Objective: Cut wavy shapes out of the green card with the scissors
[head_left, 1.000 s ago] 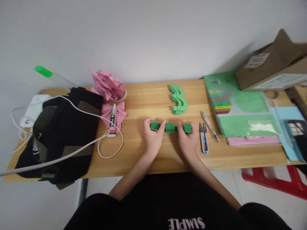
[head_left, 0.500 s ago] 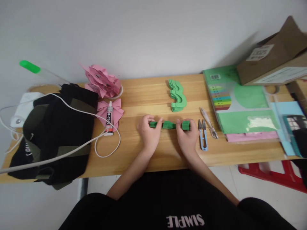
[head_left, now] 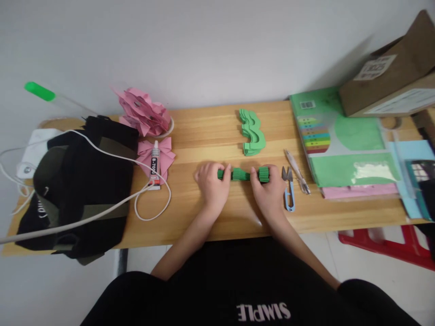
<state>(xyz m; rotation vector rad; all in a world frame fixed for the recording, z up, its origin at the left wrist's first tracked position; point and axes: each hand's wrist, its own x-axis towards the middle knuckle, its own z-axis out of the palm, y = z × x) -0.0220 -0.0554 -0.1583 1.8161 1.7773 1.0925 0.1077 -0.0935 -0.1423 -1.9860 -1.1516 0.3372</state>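
A pleated strip of dark green paper lies sideways between my two hands, low over the wooden table. My left hand pinches its left end, the fingers curled round it. At the right end my right hand grips it, with the thumb on the near side and a folded block showing above the fingers. Lighter green wavy paper pieces lie in a stack beyond the hands. Blue-handled snips rest just right of my right hand, beside a pen.
On the left are a black bag, a white cable, a glue tube and pink folded paper. Green paper packs and a cardboard box sit at the right, a red stool below.
My left hand has shifted slightly right along the strip, its fingers more curled over the end. My right hand has turned a little, and the view has shifted slightly.
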